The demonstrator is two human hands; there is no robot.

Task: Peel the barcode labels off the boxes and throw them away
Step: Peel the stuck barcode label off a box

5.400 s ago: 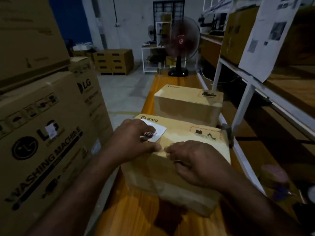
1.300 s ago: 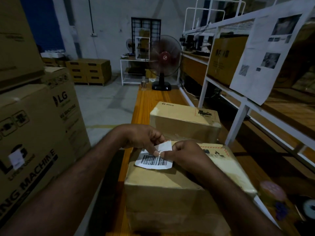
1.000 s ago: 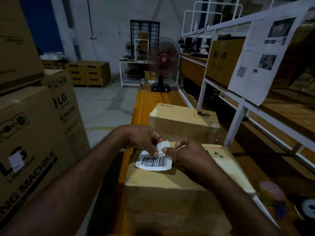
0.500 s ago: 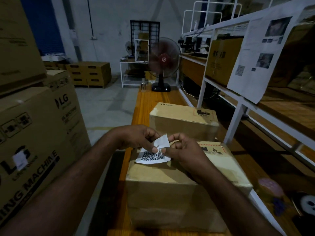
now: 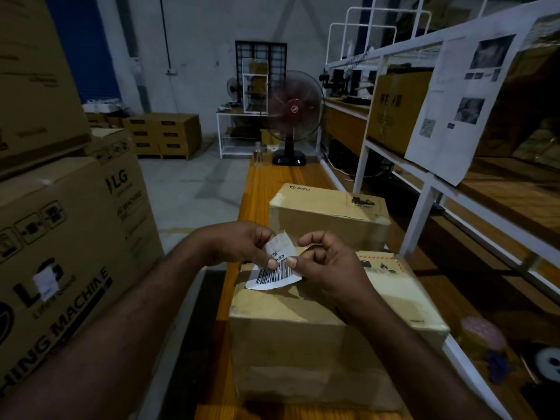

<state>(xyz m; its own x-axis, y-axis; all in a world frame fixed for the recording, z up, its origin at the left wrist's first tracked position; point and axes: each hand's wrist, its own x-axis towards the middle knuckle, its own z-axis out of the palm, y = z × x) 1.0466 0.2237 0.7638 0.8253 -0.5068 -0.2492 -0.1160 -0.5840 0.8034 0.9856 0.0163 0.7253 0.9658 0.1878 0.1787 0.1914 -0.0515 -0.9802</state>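
A white barcode label is lifted off the top of the near cardboard box, curling upward. My left hand pinches its left edge between thumb and fingers. My right hand pinches its right edge with thumb and forefinger, the other fingers curled above. A second cardboard box marked PICO stands just behind the first on the wooden bench; no white label shows on its top.
Big LG washing-machine cartons stack along the left. A white metal rack with a hanging printed sheet runs along the right. A standing fan sits at the bench's far end. Tape rolls lie at lower right.
The label has come up off the near box top, from lying nearly flat to held raised and curled between both hands. The view has shifted slightly.
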